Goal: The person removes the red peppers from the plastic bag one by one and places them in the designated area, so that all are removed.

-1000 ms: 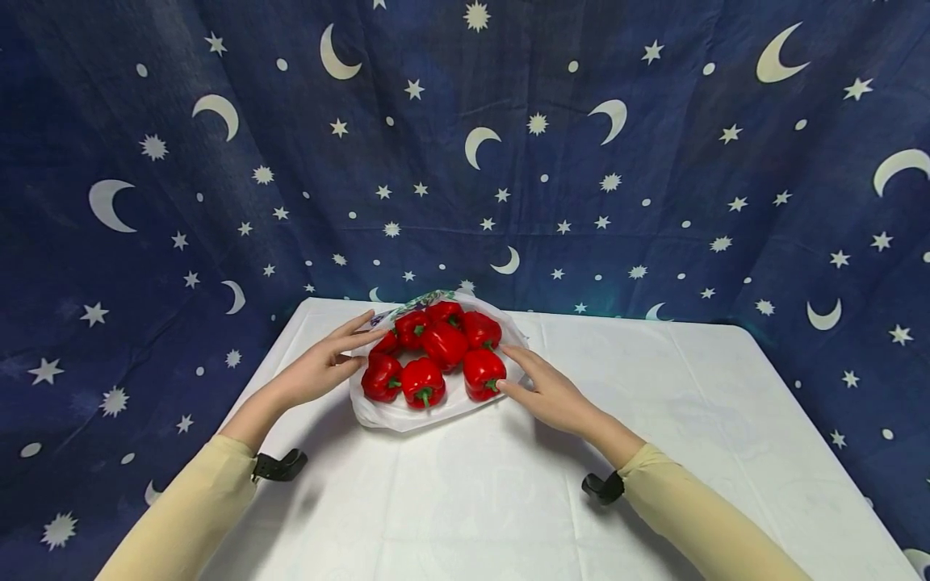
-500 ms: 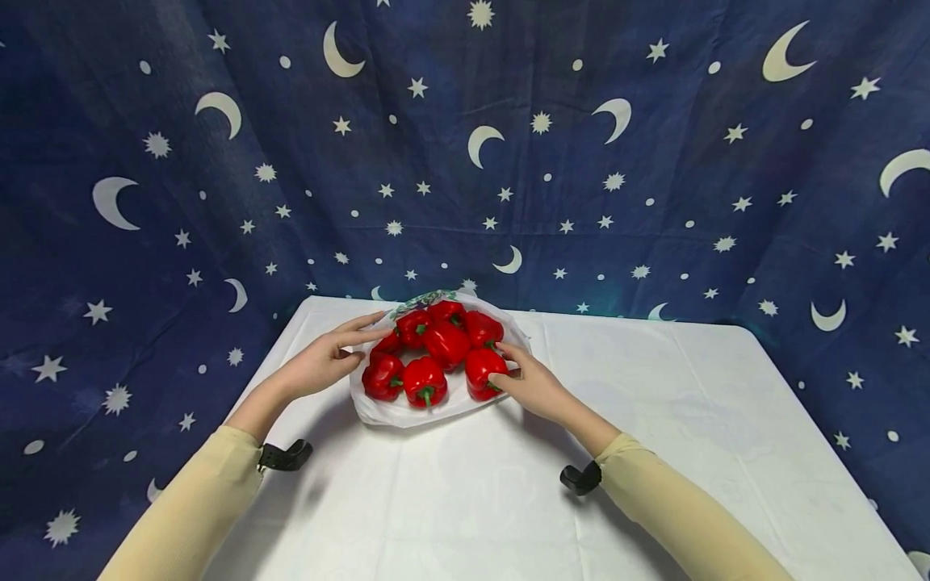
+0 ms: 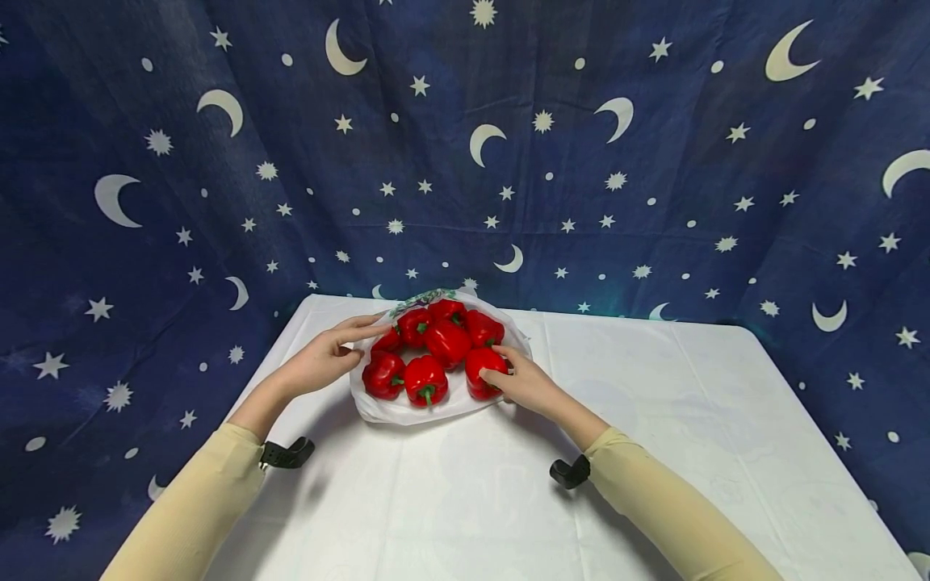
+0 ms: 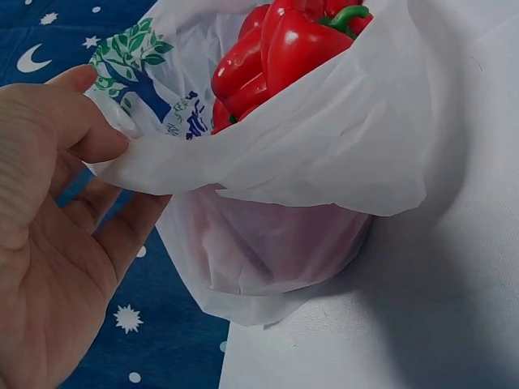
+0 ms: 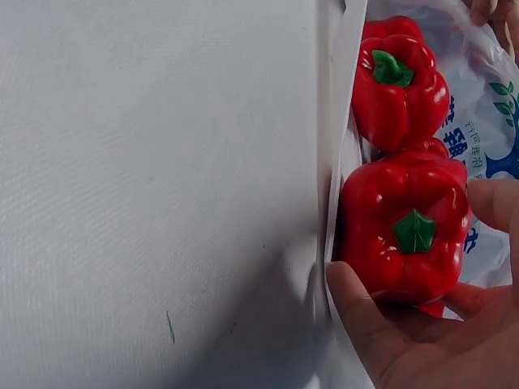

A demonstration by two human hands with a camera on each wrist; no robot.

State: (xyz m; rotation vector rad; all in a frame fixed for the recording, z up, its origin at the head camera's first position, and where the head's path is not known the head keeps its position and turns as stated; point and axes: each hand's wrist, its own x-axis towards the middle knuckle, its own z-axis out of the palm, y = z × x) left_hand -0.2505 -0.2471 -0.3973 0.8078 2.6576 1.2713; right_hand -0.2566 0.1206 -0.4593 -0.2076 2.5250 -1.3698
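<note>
A white plastic bag [image 3: 392, 413] with a printed tree lies spread wide at its mouth, several red bell peppers [image 3: 425, 382] with green stems inside it. At the bag's left side, my left hand [image 3: 323, 360] holds the rim, the thumb over the edge and other fingers behind the plastic in the left wrist view. My right hand [image 3: 529, 384] reaches over the right rim, thumb and fingers around the front-right bell pepper [image 5: 405, 231]. That pepper still sits in the bag, its stem facing the camera in the right wrist view. Another pepper [image 5: 399, 89] lies beside it.
The bag stands on a table with a white cloth [image 3: 654, 403], near the far edge. Behind hangs a dark blue curtain [image 3: 436, 145] with moons and stars. Each wrist carries a black strap mount [image 3: 570, 472].
My right hand has moved left and inward from the bag's right rim, its thumb and fingers now round the front-right bell pepper. The left hand has stayed nearly in place.
</note>
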